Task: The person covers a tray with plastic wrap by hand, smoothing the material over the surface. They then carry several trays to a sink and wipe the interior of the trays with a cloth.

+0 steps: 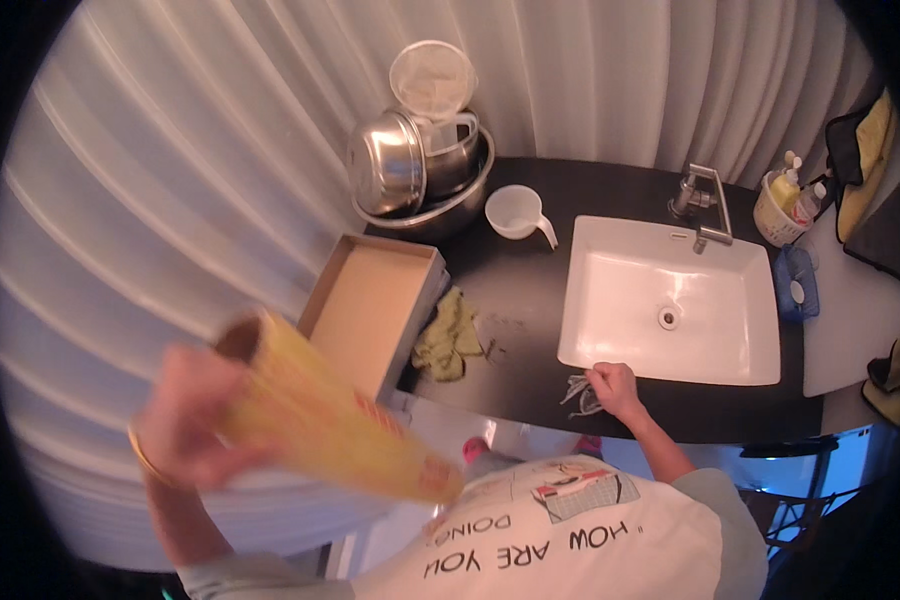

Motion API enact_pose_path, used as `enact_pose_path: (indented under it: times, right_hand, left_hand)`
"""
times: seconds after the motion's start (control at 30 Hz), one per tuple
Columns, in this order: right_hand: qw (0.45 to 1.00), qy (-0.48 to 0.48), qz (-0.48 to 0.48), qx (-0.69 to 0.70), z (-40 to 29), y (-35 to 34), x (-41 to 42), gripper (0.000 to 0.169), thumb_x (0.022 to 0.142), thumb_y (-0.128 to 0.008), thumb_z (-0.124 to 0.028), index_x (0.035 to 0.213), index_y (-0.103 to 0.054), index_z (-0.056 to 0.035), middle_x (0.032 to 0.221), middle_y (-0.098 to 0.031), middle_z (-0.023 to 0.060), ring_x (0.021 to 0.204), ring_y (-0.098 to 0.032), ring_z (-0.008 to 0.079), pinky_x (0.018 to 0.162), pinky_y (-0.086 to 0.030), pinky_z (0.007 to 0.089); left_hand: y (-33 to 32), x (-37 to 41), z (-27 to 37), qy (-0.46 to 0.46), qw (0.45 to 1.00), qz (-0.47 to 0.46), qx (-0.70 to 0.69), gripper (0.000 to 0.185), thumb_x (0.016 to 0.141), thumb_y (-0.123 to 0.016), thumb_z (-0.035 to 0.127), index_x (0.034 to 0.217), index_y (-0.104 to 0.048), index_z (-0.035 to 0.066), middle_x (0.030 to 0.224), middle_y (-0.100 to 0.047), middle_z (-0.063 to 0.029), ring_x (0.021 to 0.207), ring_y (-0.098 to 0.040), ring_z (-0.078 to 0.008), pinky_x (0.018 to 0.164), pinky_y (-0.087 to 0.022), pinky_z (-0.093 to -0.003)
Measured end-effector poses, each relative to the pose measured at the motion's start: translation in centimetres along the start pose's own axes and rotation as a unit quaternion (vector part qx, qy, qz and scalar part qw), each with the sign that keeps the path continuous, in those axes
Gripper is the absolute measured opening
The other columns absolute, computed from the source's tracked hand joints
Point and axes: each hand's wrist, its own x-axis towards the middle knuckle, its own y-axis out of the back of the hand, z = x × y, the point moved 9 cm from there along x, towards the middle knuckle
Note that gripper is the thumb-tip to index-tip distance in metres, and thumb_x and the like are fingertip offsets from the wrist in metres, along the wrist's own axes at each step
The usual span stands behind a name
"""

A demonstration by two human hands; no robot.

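Note:
My left hand point(195, 420), blurred, grips a large yellow roll of cling film point(345, 420) near its open cardboard-core end. The roll slants down to the right in front of my shirt, and red print shows through it. At the front left corner of the white sink point(667, 300), my right hand point(616, 390) is closed in a fist on a crumpled piece of clear plastic film point(585, 396). Between the hands a green cloth point(450, 337) lies bunched on the dark counter point(525, 300), beside a shallow open box point(371, 289).
Stacked steel bowls point(386, 165) and a sieve point(433, 79) stand at the back left, near a white measuring jug point(514, 212). Behind the sink rises a faucet point(701, 202). A basket point(776, 217) of bottles and a blue container point(797, 285) stand right of it. Pale curtains point(585, 82) hang behind.

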Motion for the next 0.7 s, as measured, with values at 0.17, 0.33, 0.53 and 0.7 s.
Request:
enact_pose_path:
  times: [0.17, 0.33, 0.53, 0.7]
  right_hand:
    - [0.996, 0.006, -0.046, 0.072, -0.4, 1.3, -2.6, 0.022, 0.069, -0.058, -0.011, 0.054, -0.045, -0.0015, 0.046, -0.04, 0.0162, 0.04, -0.042, 0.0253, 0.042, -0.033, 0.0362]
    - [0.986, -0.094, 0.017, 0.138, 3.4, 5.3, -7.1, 0.019, 0.06, -0.057, -0.002, 0.054, -0.039, -0.0031, 0.048, -0.036, 0.0101, 0.045, -0.035, 0.0128, 0.043, -0.031, 0.0316]
    - [0.874, -0.234, 0.117, 0.409, 9.2, 4.9, -16.5, 0.015, 0.071, -0.054, 0.001, 0.061, -0.044, -0.0056, 0.058, -0.048, 0.0025, 0.055, -0.044, 0.0113, 0.048, -0.036, 0.0288]
    - [0.78, -0.265, 0.219, 0.523, 5.5, 4.3, -20.0, 0.015, 0.076, -0.048, 0.006, 0.067, -0.049, -0.0056, 0.064, -0.054, 0.0037, 0.056, -0.048, 0.0111, 0.049, -0.037, 0.0254]
  left_hand:
    - [2.0, 7.7, -1.2, 0.12, 0.984, 0.049, -0.125, 0.039, 0.067, -0.076, 0.019, 0.088, -0.059, -0.01, 0.071, -0.059, -0.0025, 0.066, -0.053, -0.0069, 0.058, -0.043, -0.0215]
    - [1.1, 21.5, -0.7, -0.042, 0.995, 0.086, -0.039, 0.026, 0.075, -0.07, 0.013, 0.09, -0.06, -0.006, 0.076, -0.057, -0.0003, 0.07, -0.05, -0.0062, 0.062, -0.042, -0.0222]
    - [-0.3, 33.6, -5.2, -0.146, 0.979, 0.133, 0.047, 0.032, 0.073, -0.072, 0.025, 0.082, -0.061, -0.003, 0.066, -0.058, -0.0107, 0.059, -0.054, -0.0177, 0.059, -0.045, -0.0312]
    - [-5.6, 40.6, -8.0, -0.074, 0.976, 0.146, 0.146, 0.035, 0.07, -0.071, 0.032, 0.085, -0.063, 0.0, 0.078, -0.063, -0.0177, 0.07, -0.059, -0.0345, 0.066, -0.047, -0.0405]
